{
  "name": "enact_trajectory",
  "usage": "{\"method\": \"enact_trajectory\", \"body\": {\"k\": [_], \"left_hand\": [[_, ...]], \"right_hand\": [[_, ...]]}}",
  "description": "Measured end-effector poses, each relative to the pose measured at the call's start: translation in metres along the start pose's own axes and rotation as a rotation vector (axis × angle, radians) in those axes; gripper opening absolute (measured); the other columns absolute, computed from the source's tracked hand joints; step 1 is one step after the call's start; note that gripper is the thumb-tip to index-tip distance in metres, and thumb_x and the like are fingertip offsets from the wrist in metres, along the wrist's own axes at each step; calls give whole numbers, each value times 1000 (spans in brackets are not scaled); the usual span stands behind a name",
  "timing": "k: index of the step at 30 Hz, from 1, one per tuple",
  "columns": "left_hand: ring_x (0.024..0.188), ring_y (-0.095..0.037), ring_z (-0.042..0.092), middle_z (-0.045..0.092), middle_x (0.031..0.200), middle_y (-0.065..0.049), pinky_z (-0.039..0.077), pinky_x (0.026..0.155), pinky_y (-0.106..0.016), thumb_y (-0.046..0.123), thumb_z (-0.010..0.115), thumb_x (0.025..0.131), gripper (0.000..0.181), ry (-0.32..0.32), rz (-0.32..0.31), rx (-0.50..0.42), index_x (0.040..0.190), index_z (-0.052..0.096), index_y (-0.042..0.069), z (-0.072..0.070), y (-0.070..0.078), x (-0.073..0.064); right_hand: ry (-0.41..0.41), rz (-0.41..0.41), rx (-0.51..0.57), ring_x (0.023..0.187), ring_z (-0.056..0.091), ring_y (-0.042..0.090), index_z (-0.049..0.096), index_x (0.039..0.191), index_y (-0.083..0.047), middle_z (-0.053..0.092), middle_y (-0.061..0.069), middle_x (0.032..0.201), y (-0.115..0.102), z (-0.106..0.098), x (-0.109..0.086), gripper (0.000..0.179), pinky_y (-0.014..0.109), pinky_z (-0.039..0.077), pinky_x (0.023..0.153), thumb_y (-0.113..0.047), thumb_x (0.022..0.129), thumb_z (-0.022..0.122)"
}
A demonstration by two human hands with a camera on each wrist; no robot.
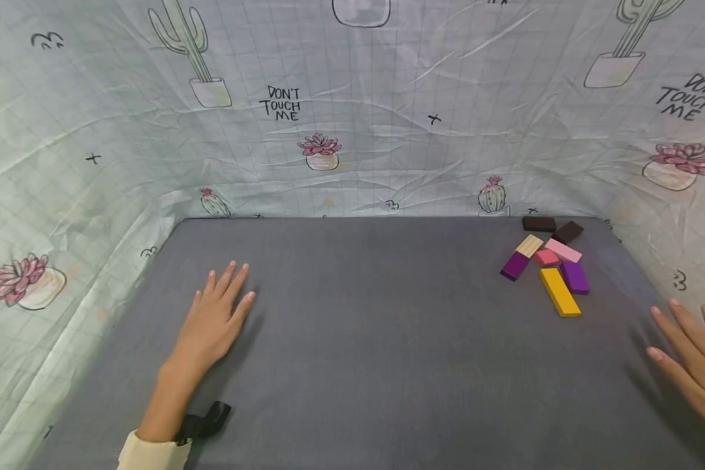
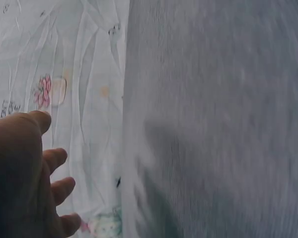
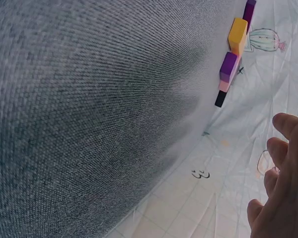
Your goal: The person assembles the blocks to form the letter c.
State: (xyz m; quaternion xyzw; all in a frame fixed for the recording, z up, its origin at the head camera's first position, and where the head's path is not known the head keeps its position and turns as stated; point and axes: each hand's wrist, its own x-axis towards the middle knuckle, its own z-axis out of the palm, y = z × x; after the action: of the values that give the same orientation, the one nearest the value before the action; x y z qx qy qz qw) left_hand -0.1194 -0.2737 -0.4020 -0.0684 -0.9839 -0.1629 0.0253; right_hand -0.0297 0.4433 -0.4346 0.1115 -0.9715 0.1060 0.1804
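Note:
My left hand (image 1: 211,320) hovers over the left side of the grey table (image 1: 376,339), fingers spread and holding nothing. At the right edge of the head view is my right hand (image 1: 696,365), also spread and holding nothing, partly cut off. Nearest to it lies a loose group of blocks: a yellow block (image 1: 560,293), a purple block (image 1: 574,278), a light pink block (image 1: 563,250), a small coral-pink block (image 1: 546,258), a dark purple block (image 1: 514,266), a pale wooden block (image 1: 529,246) and two dark brown blocks (image 1: 538,224). The right wrist view shows some of them beyond the fingers.
A pale curtain (image 1: 388,130) printed with cacti and lettering surrounds the table at the back and both sides. A black strap (image 1: 205,421) is on the left wrist, beside a cream sleeve (image 1: 153,452). Both hands cast shadows on the tabletop.

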Motion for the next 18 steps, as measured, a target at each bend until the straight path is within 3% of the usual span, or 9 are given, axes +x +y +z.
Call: {"method": "enact_trajectory", "body": {"k": [3,11,18], "left_hand": [[153,-47,10,18,169,-12,13,113,-73,49,34,110,62,6,27,-25,163,24,20,4,8,3],[152,-38,25,28,166,-8,22,117,-62,40,41,110,56,24,90,-158,162,31,19,10,32,11],[147,-31,37,40,160,-8,29,117,-55,35,44,110,51,64,134,-268,158,39,18,12,52,21]], "right_hand": [[-4,28,21,155,-6,38,18,163,-15,8,12,168,-1,1,0,63,48,-8,123,-36,109,42],[-8,42,71,156,-1,35,25,161,-7,12,7,169,-1,2,0,63,56,-9,121,-26,106,51],[34,-39,58,156,10,29,38,151,8,30,25,161,1,3,6,56,44,1,125,-22,106,53]]}}
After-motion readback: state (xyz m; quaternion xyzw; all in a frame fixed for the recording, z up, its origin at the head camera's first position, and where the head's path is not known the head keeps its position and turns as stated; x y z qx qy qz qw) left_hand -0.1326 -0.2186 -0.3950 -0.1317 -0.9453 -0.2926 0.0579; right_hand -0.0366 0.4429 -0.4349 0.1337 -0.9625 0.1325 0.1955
